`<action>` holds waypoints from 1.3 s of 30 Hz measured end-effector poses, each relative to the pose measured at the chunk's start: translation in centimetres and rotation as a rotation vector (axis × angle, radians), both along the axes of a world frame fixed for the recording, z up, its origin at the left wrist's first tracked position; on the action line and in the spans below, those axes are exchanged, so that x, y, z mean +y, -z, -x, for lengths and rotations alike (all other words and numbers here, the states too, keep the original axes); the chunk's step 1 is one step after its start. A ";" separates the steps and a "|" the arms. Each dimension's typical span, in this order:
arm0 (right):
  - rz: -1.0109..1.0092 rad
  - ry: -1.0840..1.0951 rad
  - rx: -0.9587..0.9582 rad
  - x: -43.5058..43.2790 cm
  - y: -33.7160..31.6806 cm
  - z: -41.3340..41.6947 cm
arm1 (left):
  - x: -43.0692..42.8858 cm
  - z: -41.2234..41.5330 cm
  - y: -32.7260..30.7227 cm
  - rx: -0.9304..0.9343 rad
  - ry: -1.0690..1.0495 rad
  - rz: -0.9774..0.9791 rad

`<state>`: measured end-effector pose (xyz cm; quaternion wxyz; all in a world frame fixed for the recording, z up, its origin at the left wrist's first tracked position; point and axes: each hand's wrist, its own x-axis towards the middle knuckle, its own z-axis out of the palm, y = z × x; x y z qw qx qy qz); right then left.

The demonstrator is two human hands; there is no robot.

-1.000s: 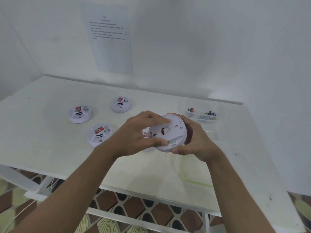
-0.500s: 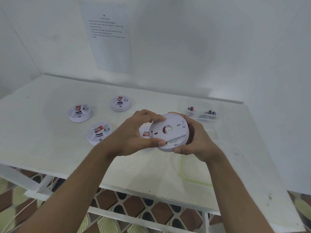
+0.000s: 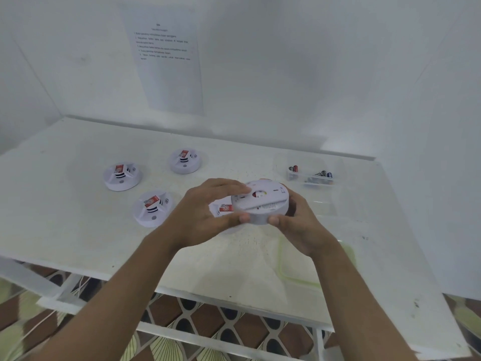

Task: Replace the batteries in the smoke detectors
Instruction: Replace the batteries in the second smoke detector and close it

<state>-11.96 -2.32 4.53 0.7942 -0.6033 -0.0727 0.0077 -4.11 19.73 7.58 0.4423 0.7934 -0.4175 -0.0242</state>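
Fig. — head view. The held detector [image 3: 263,201], a flat white plastic disc, is at centre, above the table [image 3: 65,230] and clear of its surface. It is back side up and tilted toward the camera; slots, a small label and a red spot in a central hole show.

The left hand [image 3: 205,217] grips the disc's left edge, w/ fingers curled over the far rim and thumb on the near rim. The right hand [image 3: 299,225] cups the right edge, thumb on the near rim close to the left thumb. Both hands clamp the same disc; neither is free.

L of the hands, on the table: detector a [image 3: 122,175], detector b [image 3: 185,161] and detector c [image 3: 152,208], each w/ a red-labelled part on top. Detector d [image 3: 222,208] is partly hidden behind the left hand. Far R: clear tray [image 3: 299,178] w/ loose batteries [image 3: 294,168]. The printed sheet [image 3: 169,61] is on the rear wall; its text is too small to read.

Handling (judgement): the shell is prob. light, rigid and thin-walled, and its smooth plastic is somewhat slippery. Best hold is at the rim, thumb vs. fingers, as here. Any twist-off likely needs a firm rim grip, not pressure on the back face, where tabs may snap.
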 end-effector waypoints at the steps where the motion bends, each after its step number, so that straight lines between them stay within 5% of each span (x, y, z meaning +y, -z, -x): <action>1: -0.013 0.030 0.019 0.1 0.1 -0.1 | 0.0 0.1 0.4 0.001 0.008 0.003; 7: -0.036 0.142 0.180 1.3 0.2 0.2 | -0.4 -0.1 2.5 -0.056 -0.123 0.026; 13: 0.391 0.291 0.209 1.3 0.1 0.1 | -1.0 0.1 2.5 0.342 -0.142 0.152; 22: 0.418 0.427 0.161 2.4 0.0 0.0 | -1.7 0.8 2.5 0.746 -0.099 0.313; 39: 0.547 0.339 0.147 3.0 0.3 0.3 | -1.2 0.3 3.1 0.756 -0.053 0.291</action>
